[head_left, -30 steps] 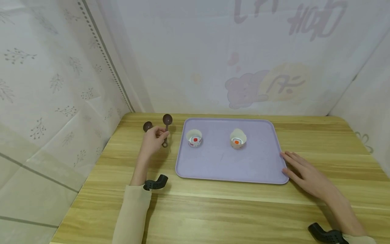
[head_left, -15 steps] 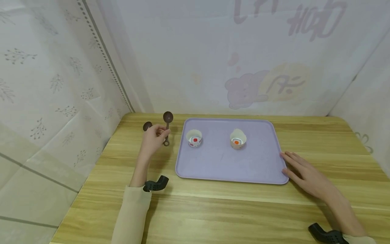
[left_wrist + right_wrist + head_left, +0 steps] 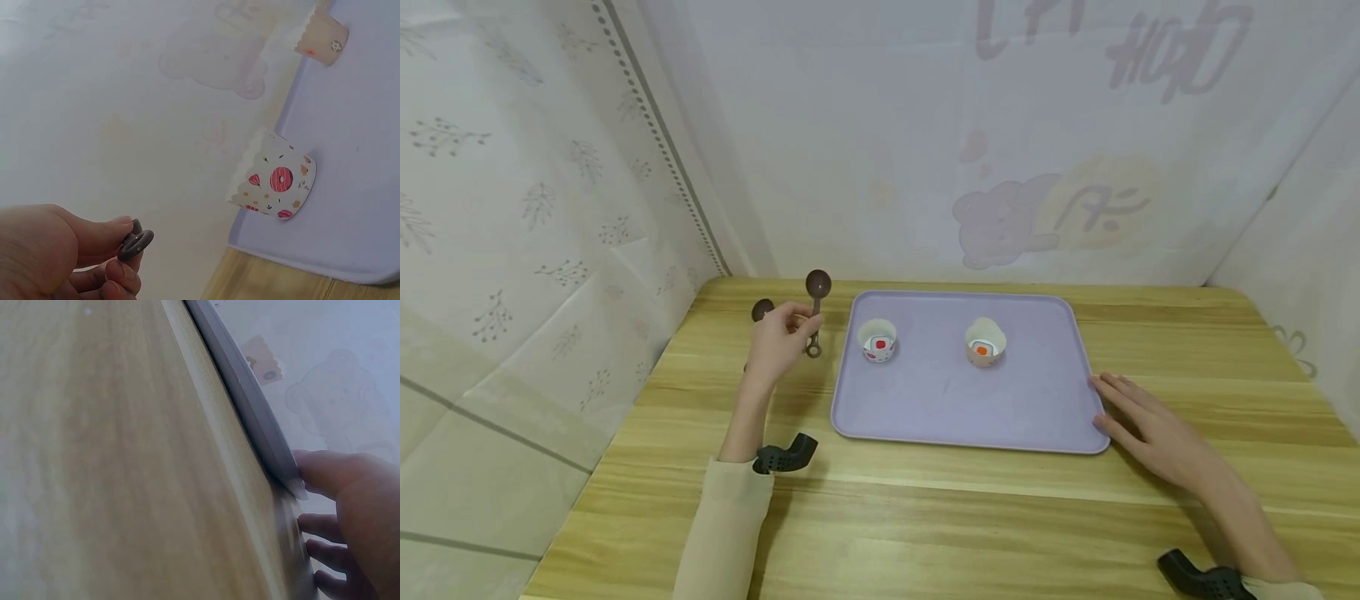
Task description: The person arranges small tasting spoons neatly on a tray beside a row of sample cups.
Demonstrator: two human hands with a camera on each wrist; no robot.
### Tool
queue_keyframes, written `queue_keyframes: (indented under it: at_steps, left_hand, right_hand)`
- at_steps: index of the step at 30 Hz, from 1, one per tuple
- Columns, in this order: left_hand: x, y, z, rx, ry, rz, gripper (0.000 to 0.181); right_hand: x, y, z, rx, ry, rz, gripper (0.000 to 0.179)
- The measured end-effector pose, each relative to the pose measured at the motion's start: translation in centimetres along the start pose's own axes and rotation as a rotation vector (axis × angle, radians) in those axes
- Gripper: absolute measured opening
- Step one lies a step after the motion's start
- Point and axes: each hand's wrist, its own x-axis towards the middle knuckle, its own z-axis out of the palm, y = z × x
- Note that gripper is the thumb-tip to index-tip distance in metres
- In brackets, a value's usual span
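Observation:
My left hand (image 3: 777, 343) pinches a dark brown measuring spoon (image 3: 818, 284) by its handle, with the bowl pointing to the back. In the left wrist view, the ring end (image 3: 136, 245) of the handle shows between thumb and fingers. Partly hidden behind that hand is a second brown spoon (image 3: 763, 309). At the other side, my right hand (image 3: 1161, 437) touches the right rim of a lilac tray (image 3: 917, 408) with thumb and fingertips. On the tray stand a white patterned paper baking cup (image 3: 878, 352) with a red spot inside and a pinkish one (image 3: 982, 358) with an orange spot.
A wooden table (image 3: 925, 517) lies under everything. Its back edge meets a pale printed cloth (image 3: 850, 167), and another patterned cloth (image 3: 542, 208) hangs along the left. Each wrist carries a black camera mount (image 3: 786, 455).
My left hand has moved the pinched measuring spoon slightly up and to the right, away from the second one. The right hand, tray and cups stay in place.

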Motion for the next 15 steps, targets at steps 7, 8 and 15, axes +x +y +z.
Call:
queue_keyframes:
  at_steps: [7,8,15]
  left_hand:
    - [-0.2,1.1,0.4,-0.001,0.004,0.011,0.026]
    - [-0.3,1.2,0.4,0.000,0.009,0.014,0.025]
    - [-0.4,1.6,0.6,-0.004,0.017,0.003,0.024]
  right_hand:
    - [-0.1,-0.1,0.0,0.013,-0.001,0.007,0.064]
    - [-0.1,-0.1,0.0,0.013,0.000,0.006,0.064]
    - [-0.1,-0.2,0.0,0.011,0.010,-0.007,0.064]
